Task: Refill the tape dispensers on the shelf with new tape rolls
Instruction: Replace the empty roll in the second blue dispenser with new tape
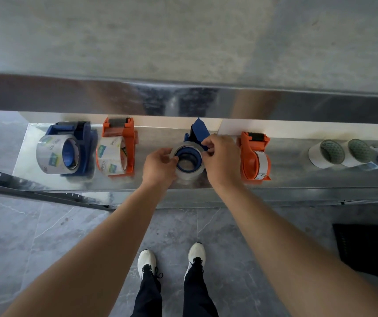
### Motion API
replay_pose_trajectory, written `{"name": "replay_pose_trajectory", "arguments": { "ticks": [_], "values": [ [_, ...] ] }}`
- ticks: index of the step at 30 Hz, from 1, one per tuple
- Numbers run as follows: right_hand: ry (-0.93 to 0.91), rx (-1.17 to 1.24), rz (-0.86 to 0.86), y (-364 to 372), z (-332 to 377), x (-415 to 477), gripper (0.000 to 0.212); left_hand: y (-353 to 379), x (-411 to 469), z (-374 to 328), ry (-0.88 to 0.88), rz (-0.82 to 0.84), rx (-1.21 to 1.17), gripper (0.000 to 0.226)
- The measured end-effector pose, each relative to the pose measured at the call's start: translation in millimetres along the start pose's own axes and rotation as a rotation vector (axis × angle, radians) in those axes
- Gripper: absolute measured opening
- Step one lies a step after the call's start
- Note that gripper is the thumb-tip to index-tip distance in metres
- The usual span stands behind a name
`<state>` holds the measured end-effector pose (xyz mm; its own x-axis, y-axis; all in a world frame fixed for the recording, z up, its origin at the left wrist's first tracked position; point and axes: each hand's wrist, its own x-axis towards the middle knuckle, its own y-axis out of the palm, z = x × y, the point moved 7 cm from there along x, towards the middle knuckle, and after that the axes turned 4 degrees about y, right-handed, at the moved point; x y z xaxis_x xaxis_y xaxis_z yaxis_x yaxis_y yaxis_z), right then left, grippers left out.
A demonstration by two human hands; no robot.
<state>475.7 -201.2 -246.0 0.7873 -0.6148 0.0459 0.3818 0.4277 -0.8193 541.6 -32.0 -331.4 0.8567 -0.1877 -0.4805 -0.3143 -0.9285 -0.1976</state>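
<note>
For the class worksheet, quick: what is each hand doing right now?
Left hand: closed on the tape roll.
Right hand: closed on the roll's right rim, at the blue dispenser.

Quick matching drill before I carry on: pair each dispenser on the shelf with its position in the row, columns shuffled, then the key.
Things:
1. blue dispenser with full roll
2. orange dispenser with full roll
3. blue dispenser being loaded
4. orange dispenser with thin roll

Places:
A. between both hands, left hand and right hand
B. far left end
C. nearest the spare rolls
D. second from left

Pairs: 1-B, 2-D, 3-A, 4-C
</note>
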Motion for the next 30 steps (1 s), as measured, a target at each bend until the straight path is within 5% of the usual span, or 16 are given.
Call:
{"name": "replay_pose_trajectory", "arguments": {
  "ticks": [4, 11, 30],
  "values": [
    [0.044, -0.066, -0.047, -10.5, -10.7, -5.1, 0.038, -1.0, 0.3, -1.0, -0.008, 0.005, 0.056, 0.026],
    [0.112, 0.072, 0.125, 7.1, -22.3, -16.8, 0.056, -1.4, -0.2, 1.0, -0.033, 0.009, 0.050, 0.025],
    [0.319, 0.508, 0.099, 22.3, -38.9, -38.9, 0.043, -15.8, -10.0, 6.2, -0.138, -0.063, -0.245, 0.023]
  ]
}}
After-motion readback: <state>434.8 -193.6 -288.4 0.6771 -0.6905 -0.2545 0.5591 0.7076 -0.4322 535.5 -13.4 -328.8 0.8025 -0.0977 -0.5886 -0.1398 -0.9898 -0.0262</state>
